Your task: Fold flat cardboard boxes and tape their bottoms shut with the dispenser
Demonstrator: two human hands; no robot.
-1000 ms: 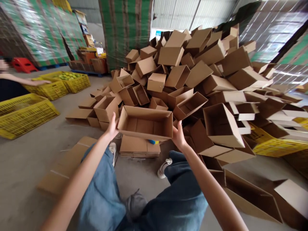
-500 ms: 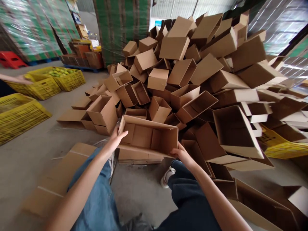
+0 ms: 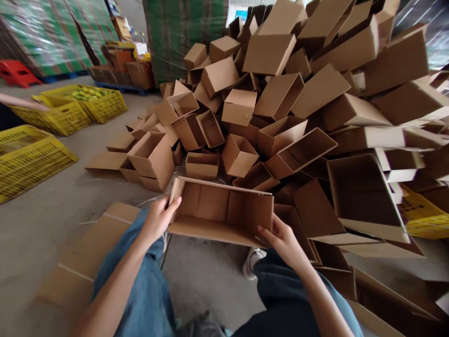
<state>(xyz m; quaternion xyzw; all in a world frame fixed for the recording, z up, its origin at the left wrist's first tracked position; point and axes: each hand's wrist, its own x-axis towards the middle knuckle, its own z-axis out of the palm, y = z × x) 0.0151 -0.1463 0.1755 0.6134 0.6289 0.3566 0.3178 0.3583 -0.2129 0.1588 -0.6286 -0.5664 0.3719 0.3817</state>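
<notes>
Left hand point(image 3: 157, 220): clasped on the left end wall of the open box point(image 3: 220, 213), one finger hooked over its rim.
Right hand point(image 3: 284, 241): fingers curled round the box's near right corner, gripping it.
Open box: held between both hands above the knees, mouth tilted toward the camera.
Pile of boxes point(image 3: 298, 103): heaped just behind, many lying open.
Yellow crates point(image 3: 35, 161): on the floor, far left.

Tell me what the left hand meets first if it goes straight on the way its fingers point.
The open cardboard box: the left hand grips its left end wall, so it would probably just push that wall inward.
</notes>
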